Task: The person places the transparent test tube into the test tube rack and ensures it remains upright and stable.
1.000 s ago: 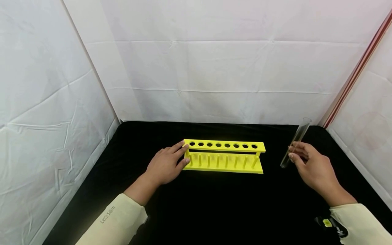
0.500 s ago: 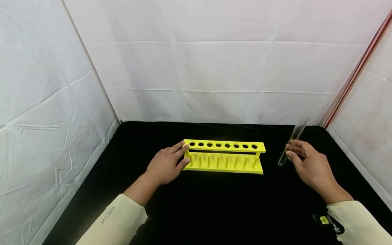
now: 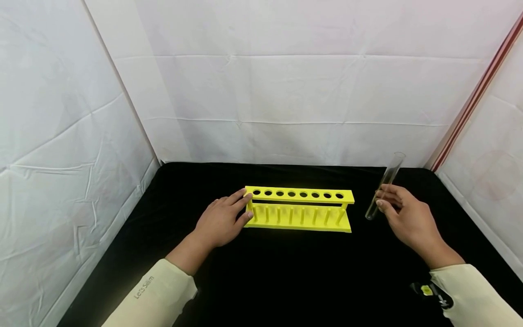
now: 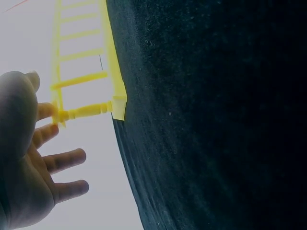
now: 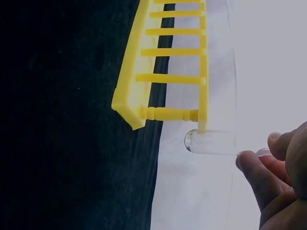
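Note:
A yellow test tube rack (image 3: 297,194) stands on the black cloth, a row of round holes along its top plate and pegs on its base below. My left hand (image 3: 220,221) rests on the rack's left end, its fingers spread. In the left wrist view, two fingers (image 4: 46,135) meet the top plate's end and the others stick out straight past it. To the right of the rack, my right hand (image 3: 410,222) pinches a clear glass test tube (image 3: 393,171) between thumb and fingers. The tube leans, open mouth up and to the right, its rounded bottom (image 5: 192,142) down toward the rack.
Black cloth (image 3: 286,281) covers the table. White fabric walls enclose it at the back (image 3: 261,91), left (image 3: 61,136) and right (image 3: 490,159), with a red strip (image 3: 470,111) along the right back corner. A black strapped device (image 3: 439,295) sits at my right wrist.
My right hand has moved a little left and away from me with the test tube, nearer the rack's right end. The left hand and the rack have stayed put.

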A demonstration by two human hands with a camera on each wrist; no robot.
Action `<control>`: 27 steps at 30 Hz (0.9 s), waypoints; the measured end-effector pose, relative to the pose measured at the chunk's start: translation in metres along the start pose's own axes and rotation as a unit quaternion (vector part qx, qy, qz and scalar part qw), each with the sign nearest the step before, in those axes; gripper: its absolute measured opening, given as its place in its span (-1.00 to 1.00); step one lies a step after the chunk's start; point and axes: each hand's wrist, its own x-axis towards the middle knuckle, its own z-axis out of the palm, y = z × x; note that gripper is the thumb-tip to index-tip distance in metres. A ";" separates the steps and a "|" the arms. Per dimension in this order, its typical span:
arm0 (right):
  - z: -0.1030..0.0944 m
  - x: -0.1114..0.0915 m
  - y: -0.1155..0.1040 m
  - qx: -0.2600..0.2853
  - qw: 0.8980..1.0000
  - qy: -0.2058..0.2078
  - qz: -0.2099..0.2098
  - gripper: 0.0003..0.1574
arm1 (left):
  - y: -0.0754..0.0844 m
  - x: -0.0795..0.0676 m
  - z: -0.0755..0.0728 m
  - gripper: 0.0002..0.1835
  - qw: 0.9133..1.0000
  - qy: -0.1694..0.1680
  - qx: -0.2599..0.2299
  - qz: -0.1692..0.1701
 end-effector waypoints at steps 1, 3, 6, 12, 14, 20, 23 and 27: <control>0.000 0.000 -0.001 0.000 1.000 -0.002 0.002 -0.46 | 0.000 0.000 0.000 -0.36 1.000 0.000 -0.001 0.000; 0.000 0.001 -0.002 0.005 1.000 -0.006 0.002 -0.45 | 0.000 0.000 0.000 -0.37 1.000 -0.001 -0.002 0.000; 0.000 0.002 -0.004 0.008 1.000 -0.010 0.003 -0.45 | 0.000 0.000 0.001 -0.37 1.000 -0.002 -0.002 0.000; 0.002 0.005 -0.007 0.010 1.000 -0.011 0.003 -0.44 | -0.001 0.000 0.002 -0.37 1.000 0.000 -0.001 0.000; 0.002 0.006 -0.009 0.007 1.000 -0.014 0.006 -0.43 | -0.001 0.000 0.002 -0.37 1.000 -0.001 0.000 -0.001; 0.001 0.008 -0.012 0.015 1.000 -0.024 0.000 -0.39 | -0.001 0.001 0.001 -0.36 1.000 -0.007 0.004 -0.008; 0.001 0.009 -0.014 0.021 0.999 -0.028 -0.005 -0.39 | -0.001 0.001 0.001 -0.36 1.000 -0.009 0.004 -0.010; 0.002 0.010 -0.015 0.022 0.999 -0.027 -0.013 -0.40 | 0.000 0.001 0.001 -0.37 1.000 -0.008 0.001 -0.008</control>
